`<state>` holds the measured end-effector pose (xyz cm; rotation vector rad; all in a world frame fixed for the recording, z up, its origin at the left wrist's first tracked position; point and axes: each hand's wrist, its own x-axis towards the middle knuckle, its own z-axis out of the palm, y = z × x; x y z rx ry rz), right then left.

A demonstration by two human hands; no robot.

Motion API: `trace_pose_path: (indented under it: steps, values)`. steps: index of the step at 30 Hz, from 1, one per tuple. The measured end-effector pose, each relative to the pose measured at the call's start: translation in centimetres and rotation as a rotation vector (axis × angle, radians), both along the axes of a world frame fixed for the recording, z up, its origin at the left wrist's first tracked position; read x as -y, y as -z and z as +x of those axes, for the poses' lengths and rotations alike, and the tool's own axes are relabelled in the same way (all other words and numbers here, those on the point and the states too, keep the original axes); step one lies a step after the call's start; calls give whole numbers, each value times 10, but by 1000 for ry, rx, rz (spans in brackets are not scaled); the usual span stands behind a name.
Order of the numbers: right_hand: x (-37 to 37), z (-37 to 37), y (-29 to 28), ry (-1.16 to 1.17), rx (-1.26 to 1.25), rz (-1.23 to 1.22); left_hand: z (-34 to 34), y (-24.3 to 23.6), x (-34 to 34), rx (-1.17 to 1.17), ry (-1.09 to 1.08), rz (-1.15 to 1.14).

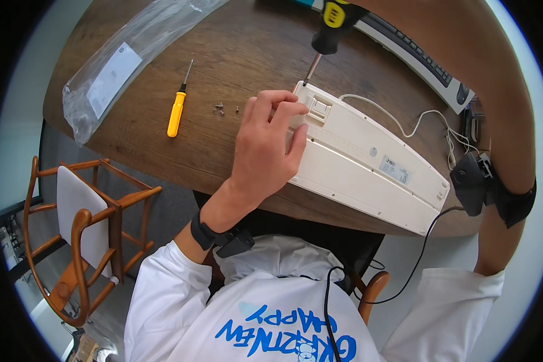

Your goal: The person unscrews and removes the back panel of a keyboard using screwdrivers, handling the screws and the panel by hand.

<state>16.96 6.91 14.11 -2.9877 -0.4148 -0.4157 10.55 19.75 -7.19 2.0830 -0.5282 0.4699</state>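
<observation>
Left hand (268, 142), fingers bent and apart, on the left end of an upturned keyboard (368, 169) on a table (211, 145), screwdriver (324, 43) at its corner, handle cropped above, right hand out of frame, grip impossible to tell, tiny screws (221, 112) nearby indistinct

Upturned white plastic keyboard (347, 172): on the brown wooden tabletop (217, 66).
Black-and-yellow screwdriver (327, 39): tip at the upturned keyboard's far left corner.
Small metal screws (221, 113): just left of the upturned keyboard.
Slim yellow-handled screwdriver (175, 113): left of the upturned keyboard, past the screws.
Clear plastic bag (140, 42): left of the upturned keyboard, past the slim screwdriver.
Pale keyboard with dark keys (409, 53): behind the upturned keyboard.
</observation>
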Motion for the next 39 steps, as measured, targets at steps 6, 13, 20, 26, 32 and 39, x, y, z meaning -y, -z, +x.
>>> trace_pose_path:
  steps: [6,13,20,26,32,39]
  values:
    - [1,8,-49,254,-433,-137,2,-5,10,24,49,-26]
    - [40,4,-51,-395,-549,-135,3,-7,6,40,49,-14]
    - [50,-28,-55,-298,-525,-194,34,-59,-6,-119,189,-186]
    - [32,-17,-37,-338,-437,-53,68,-99,-6,-160,463,-404]
    - [48,3,-9,-549,-177,107,94,-103,7,-424,836,-641]
    - [31,-29,-34,-394,-391,357,85,-121,-3,-330,538,-320]
